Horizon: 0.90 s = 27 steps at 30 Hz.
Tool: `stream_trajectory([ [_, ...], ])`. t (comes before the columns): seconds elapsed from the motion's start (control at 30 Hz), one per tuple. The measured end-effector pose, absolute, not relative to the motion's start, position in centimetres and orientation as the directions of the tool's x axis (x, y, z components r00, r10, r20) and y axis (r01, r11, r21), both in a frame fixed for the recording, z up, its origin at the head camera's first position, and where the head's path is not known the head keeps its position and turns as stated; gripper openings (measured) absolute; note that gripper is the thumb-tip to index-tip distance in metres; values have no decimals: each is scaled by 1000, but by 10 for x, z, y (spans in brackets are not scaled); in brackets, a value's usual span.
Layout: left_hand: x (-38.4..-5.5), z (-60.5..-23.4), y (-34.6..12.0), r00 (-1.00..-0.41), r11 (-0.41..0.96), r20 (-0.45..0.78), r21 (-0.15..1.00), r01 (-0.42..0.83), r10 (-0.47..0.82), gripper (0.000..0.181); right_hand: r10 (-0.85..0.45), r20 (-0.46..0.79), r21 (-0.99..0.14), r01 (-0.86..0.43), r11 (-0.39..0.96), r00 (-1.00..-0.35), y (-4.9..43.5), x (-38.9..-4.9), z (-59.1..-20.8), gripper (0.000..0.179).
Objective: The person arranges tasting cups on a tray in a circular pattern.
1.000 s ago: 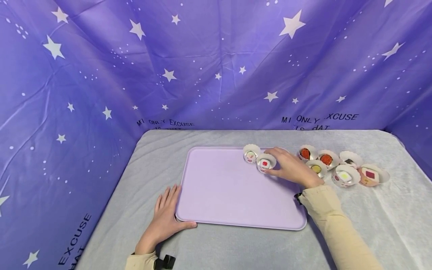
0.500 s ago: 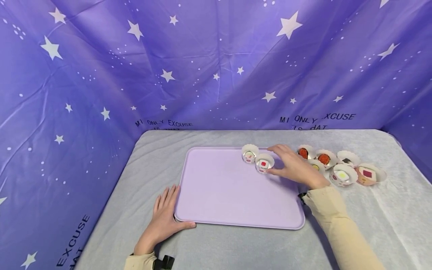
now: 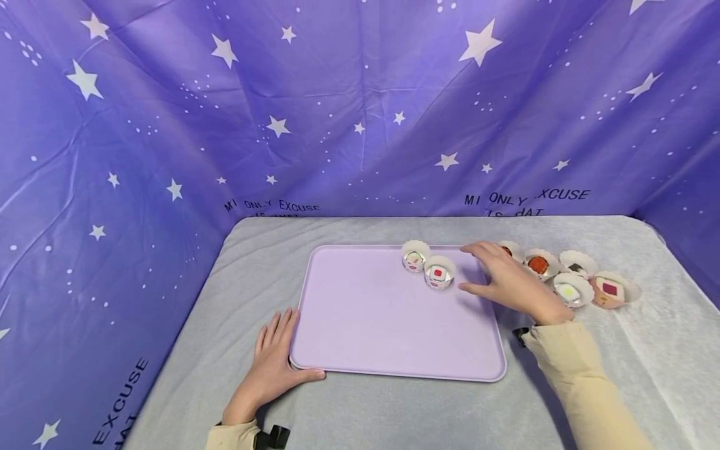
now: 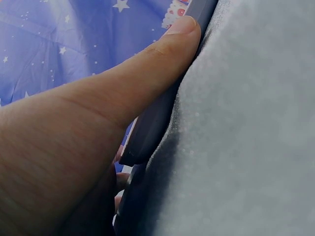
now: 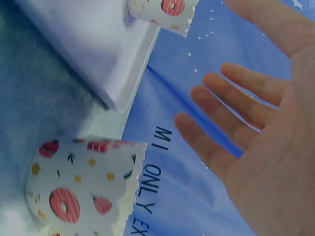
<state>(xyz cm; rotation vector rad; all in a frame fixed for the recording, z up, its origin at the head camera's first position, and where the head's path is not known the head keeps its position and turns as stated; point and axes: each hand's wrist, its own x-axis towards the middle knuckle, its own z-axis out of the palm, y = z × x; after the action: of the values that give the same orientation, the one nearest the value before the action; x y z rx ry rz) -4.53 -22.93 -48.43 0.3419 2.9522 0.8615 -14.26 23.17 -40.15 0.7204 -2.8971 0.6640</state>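
Note:
A lavender tray (image 3: 365, 331) lies on the grey cloth. My left hand (image 3: 275, 359) rests at its lower left corner, fingers along the left edge and thumb at the front edge. Two paper cups with sushi pieces stand near the tray's back: one cup (image 3: 415, 256) with a pale green and pink roll, and a nearer cup (image 3: 439, 273) with a white piece topped in red. To the right of that nearer cup, my right hand (image 3: 509, 281) hovers over the tray's right edge, fingers spread and holding nothing. In the right wrist view its palm (image 5: 275, 167) shows bare.
Right of the tray stands a cluster of paper cups with sushi pieces, among them an orange-topped one (image 3: 539, 265), a yellow-topped one (image 3: 570, 290) and a peach cup (image 3: 613, 290) with a dark red square. My right hand partly hides the cluster. A purple starry curtain (image 3: 337, 125) hangs behind.
My right hand has let go of the cup with the red-topped piece and moved away to the right. That cup stays on the tray, and my left hand keeps its place.

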Motion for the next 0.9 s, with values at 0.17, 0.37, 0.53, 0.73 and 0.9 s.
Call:
stream_trajectory([
  [0.17,-45,-484,-229,-975,819,5,541,191,224,129,-409,213,-389,-461,797,-887,239,-137,-398,69],
  [0.37,-46,-484,-230,-973,821,7,535,198,229,129,-393,238,-398,-459,794,-888,249,-127,-394,67],
  [0.53,-46,-485,-230,-972,823,13,530,204,233,129,-381,279,-408,-468,784,-881,259,-120,-394,67],
  [0.73,-46,-485,-229,-972,823,13,530,204,233,129,-374,327,-383,-483,787,-868,273,-115,-394,65],
  [0.9,-46,-485,-228,-972,822,15,532,205,233,129,-353,306,-390,-455,801,-884,285,-108,-393,71],
])
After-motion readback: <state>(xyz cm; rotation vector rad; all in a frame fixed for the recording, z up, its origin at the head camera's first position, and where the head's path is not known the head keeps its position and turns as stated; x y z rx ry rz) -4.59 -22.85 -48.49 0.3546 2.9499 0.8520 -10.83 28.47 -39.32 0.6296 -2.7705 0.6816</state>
